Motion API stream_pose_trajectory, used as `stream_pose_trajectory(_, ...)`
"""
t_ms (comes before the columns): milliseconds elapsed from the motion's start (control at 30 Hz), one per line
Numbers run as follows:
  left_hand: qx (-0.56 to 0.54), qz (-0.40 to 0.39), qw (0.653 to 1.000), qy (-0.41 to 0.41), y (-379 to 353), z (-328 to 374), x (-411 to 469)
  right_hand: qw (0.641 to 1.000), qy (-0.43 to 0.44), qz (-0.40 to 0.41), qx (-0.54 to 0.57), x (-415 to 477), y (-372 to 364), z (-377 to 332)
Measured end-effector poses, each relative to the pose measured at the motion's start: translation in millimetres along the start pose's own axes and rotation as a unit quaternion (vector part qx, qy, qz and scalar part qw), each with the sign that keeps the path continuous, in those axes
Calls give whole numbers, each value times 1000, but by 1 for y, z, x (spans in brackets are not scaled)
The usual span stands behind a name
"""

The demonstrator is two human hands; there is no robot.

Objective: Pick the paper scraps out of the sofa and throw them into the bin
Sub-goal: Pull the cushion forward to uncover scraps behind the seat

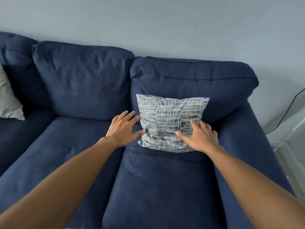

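While the navy sofa fills most of the view against a pale wall, a patterned cushion leans on its right back pillow. Left of that cushion, the left hand is spread flat, thumb touching the cushion's lower left edge. On the cushion's lower right, the right hand presses with fingers splayed, gripping nothing. A grey cushion sits far left. Scraps and bin are out of sight.
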State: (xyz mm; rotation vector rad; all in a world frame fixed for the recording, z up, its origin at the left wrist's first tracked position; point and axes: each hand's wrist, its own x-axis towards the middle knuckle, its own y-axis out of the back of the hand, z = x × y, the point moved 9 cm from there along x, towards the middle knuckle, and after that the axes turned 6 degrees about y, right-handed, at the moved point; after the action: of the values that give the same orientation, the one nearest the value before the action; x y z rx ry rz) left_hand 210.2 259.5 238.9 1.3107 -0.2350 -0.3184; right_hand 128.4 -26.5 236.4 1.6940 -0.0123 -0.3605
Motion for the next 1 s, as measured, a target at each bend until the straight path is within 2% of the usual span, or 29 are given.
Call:
stream_pose_trajectory(200, -31, -19, 999, 30, -39, 11, 19, 1000, 1, -7, 18, 24, -26, 29)
stream_pose_trajectory(400, -128, -29, 987, 90, -82, 6, 39, 997, -15, -2, 80, 52, -65, 55)
stream_pose_trajectory(600, -260, -48, 949, 171, -132, -2, 67, 988, -49, 30, 144, 81, -102, 80)
stream_pose_trajectory(800, -341, -47, 918, 197, -179, -9, 89, 967, -73, 88, 230, 112, -130, 98)
stream_pose_trajectory(1000, -411, -43, 880, 233, -218, -25, 117, 943, -82, 109, 303, 141, -162, 111)
